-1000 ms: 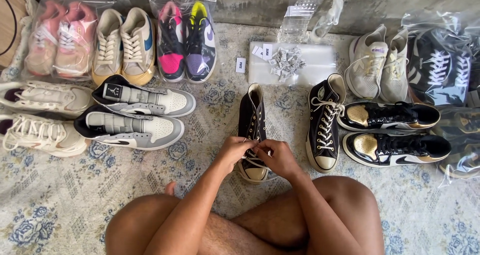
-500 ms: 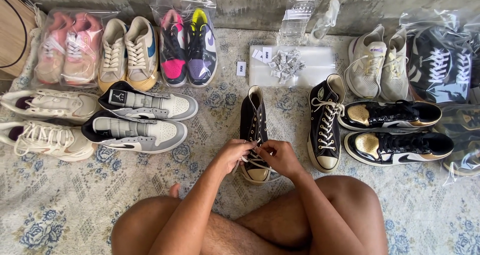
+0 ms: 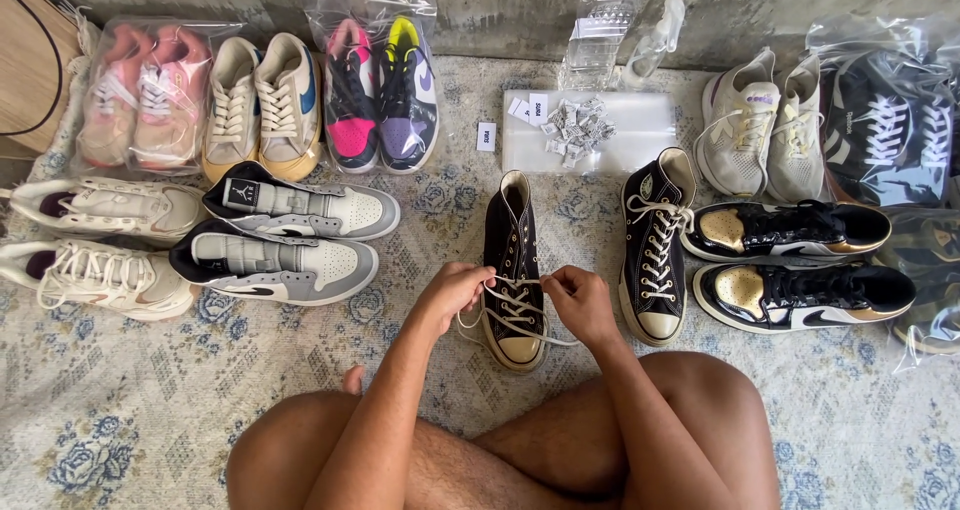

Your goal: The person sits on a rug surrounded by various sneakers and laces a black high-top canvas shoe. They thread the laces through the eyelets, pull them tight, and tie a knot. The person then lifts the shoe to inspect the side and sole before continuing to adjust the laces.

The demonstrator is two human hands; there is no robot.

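Evidently I'm midway: both hands' fingers pinch cream laces on the black canvas high-top sneaker, upper eyelets unlaced.

Black hi-top sneaker upright on rug, laces loose.

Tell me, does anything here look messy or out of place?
Mostly tidy pairs. Only the black high-top under both hands has loose laces trailing; its mate is laced. Small white tags lie heaped, one stray.

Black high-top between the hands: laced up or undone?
Partly undone: black high-top has loose white laces, ends held by left hand and right hand.
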